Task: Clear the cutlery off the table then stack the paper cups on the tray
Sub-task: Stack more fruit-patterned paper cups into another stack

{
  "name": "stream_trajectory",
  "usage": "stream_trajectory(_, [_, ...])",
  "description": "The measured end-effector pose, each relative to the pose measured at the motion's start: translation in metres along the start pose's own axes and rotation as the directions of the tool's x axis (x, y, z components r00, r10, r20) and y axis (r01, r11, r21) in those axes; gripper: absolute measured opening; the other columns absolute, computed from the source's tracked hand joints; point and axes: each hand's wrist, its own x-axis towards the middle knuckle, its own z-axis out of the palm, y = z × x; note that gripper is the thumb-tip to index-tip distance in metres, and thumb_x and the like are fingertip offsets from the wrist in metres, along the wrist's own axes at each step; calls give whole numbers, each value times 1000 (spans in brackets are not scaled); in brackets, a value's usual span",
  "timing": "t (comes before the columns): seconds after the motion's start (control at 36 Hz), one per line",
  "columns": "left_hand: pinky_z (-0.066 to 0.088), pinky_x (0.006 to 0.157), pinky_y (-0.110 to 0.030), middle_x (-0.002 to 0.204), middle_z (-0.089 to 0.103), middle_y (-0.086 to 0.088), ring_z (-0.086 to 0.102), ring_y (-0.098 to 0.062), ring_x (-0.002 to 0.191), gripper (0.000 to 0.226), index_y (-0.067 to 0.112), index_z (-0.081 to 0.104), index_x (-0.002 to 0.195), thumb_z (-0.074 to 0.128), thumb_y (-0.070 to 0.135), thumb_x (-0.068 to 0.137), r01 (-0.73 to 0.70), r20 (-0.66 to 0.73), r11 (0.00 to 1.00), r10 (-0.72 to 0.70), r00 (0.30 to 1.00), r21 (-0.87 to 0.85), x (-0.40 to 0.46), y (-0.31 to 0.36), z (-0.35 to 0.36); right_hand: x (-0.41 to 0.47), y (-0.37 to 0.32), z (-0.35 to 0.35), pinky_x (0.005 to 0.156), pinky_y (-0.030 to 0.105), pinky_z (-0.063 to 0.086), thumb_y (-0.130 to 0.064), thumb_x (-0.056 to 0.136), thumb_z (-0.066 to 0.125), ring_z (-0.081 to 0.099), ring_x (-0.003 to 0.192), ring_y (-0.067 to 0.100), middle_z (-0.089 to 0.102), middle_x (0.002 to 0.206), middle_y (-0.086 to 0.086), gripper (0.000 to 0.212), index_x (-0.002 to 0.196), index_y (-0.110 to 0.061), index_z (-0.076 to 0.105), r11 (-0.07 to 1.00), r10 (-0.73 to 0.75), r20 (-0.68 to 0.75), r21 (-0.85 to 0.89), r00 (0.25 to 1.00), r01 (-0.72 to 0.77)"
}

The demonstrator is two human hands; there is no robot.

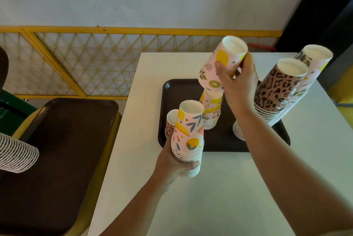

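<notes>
White table (219, 188): largest item, its near and right edges cut off by the frame. Second brown tray (63, 151), on a yellow stand left of the table: bottom and left parts out of view. Brown tray (183, 90) on the table: textured surface, its right part hidden behind the right forearm and the cup stacks. Leopard-print stack (280, 87) of upturned paper cups, on the tray's right side, leaning; fruit-print stack (315, 64) just behind it, lower part hidden. Another stack's rims (237, 130) show beside the right forearm, the rest concealed. Held stack (188, 134), fruit and leaf print, upturned: left hand (175, 163) grips its lower rims, fingers curled round, at the tray's near left corner; a smaller leopard-print cup (170, 124) sits just behind, mostly hidden. Small fruit-print stack (211, 110) stands on the tray's middle. Single cup (222, 64), kiwi and lemon print, tilted base-up: right hand (240, 85) pinches it between thumb and fingers, directly above that small stack. Striped rims (17, 153) at the left edge, cut off. No legible writing or brand on any cup; a green object (11, 109) at far left bears marks too blurred to read.
</notes>
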Motion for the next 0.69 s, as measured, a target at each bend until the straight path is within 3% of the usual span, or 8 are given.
stream_trajectory(0.11, [49, 100, -42, 119, 66, 8, 61, -11, 112, 94, 28, 47, 132, 87, 28, 47, -1, 19, 1000, 1, 1000, -9, 1, 3, 0, -12, 26, 5, 88, 21, 47, -29, 80, 70, 54, 110, 10, 58, 124, 5, 59, 130, -9, 46, 989, 12, 56, -147, 998, -4])
stream_trajectory(0.19, [48, 101, -44, 121, 65, 7, 60, -13, 114, 94, 29, 46, 132, 88, 28, 48, -2, 29, 1000, 3, 1000, -3, 1, 4, 1, -22, 37, 4, 95, 29, 47, -29, 79, 70, 53, 116, 14, 56, 129, 4, 62, 133, -12, 44, 982, 45, 142, -186, 989, -18])
stream_trajectory(0.31, [47, 102, -44, 122, 65, 8, 59, -12, 115, 96, 31, 45, 133, 88, 29, 47, 0, 28, 1000, 0, 1000, -9, 1, 6, 2, -35, 26, -4, 102, 18, 33, -45, 79, 67, 40, 131, 11, 44, 142, 0, 75, 140, -15, 36, 987, 58, 154, -158, 986, -33])
stream_trajectory(0.42, [49, 100, -43, 120, 66, 7, 61, -13, 113, 97, 30, 45, 132, 88, 29, 45, -7, 17, 1000, 8, 1000, -19, 1, 6, 3, -57, 5, -13, 92, 15, 44, -61, 75, 53, 54, 111, -1, 58, 123, -10, 71, 131, -18, 45, 996, -10, 308, -85, 951, 38])
stream_trajectory(0.5, [49, 99, -41, 120, 66, 8, 61, -12, 112, 97, 31, 46, 132, 88, 28, 45, -11, 21, 1000, 12, 1000, -29, 1, 7, 5, -73, -2, -18, 86, 12, 45, -66, 69, 61, 56, 106, -2, 60, 119, -11, 77, 129, -21, 47, 996, 34, 453, -83, 891, 5])
stream_trajectory(0.61, [50, 99, -39, 119, 66, 7, 62, -12, 111, 97, 29, 47, 131, 87, 27, 43, -11, 22, 999, 12, 1000, -48, 0, 8, 7, -86, -5, -18, 73, 1, 43, -52, 70, 67, 55, 94, -14, 55, 102, -29, 50, 114, -40, 46, 993, 95, 545, -107, 833, -44])
stream_trajectory(0.69, [50, 98, -40, 118, 67, 7, 62, -13, 111, 96, 30, 48, 130, 88, 28, 43, -13, 15, 999, 13, 1000, -43, -1, 8, 8, -90, -5, -18, 65, -4, 40, -37, 74, 71, 51, 82, -26, 50, 92, -36, 42, 106, -39, 45, 995, 97, 554, -79, 827, -63])
